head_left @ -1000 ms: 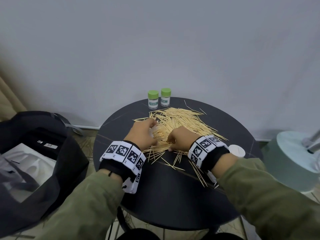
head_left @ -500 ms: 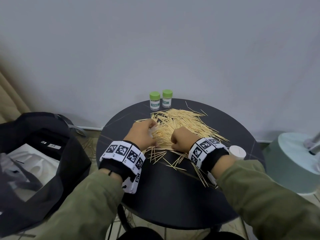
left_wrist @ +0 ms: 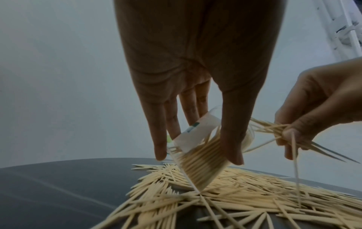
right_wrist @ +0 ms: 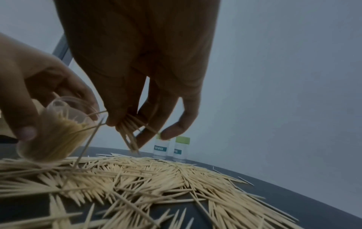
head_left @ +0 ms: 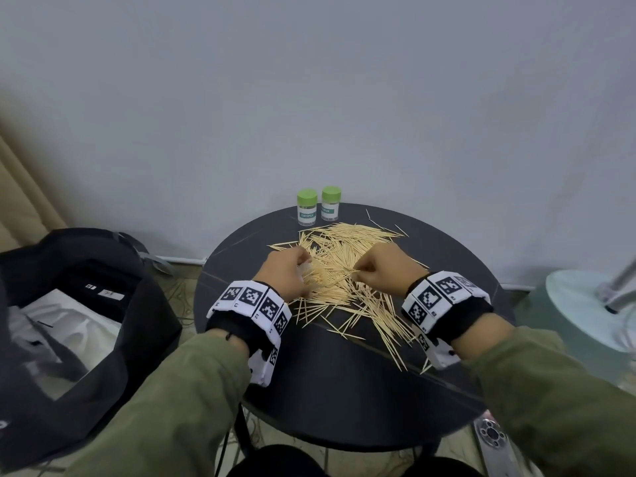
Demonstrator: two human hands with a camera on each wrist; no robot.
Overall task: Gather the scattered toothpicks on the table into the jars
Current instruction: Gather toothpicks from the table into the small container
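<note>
A big heap of wooden toothpicks (head_left: 347,270) (left_wrist: 225,193) (right_wrist: 156,178) lies across the round black table (head_left: 327,373). My left hand (head_left: 287,275) (left_wrist: 197,148) grips a clear open jar (left_wrist: 197,148) (right_wrist: 54,128), tilted over the heap and partly filled with toothpicks. My right hand (head_left: 375,273) (right_wrist: 137,124) pinches a small bundle of toothpicks (right_wrist: 129,128) (left_wrist: 278,131) right beside the jar's mouth. Two closed jars with green lids (head_left: 307,206) (head_left: 331,203) (right_wrist: 160,147) stand at the table's far edge.
A grey wall rises just behind the table. An open black bag (head_left: 69,321) with white contents sits on the floor to the left. A pale green round base (head_left: 585,304) with a metal pole stands to the right.
My right hand has lifted off the heap with a bundle of toothpicks and moved toward the jar's mouth. The left hand stays in place holding the jar.
</note>
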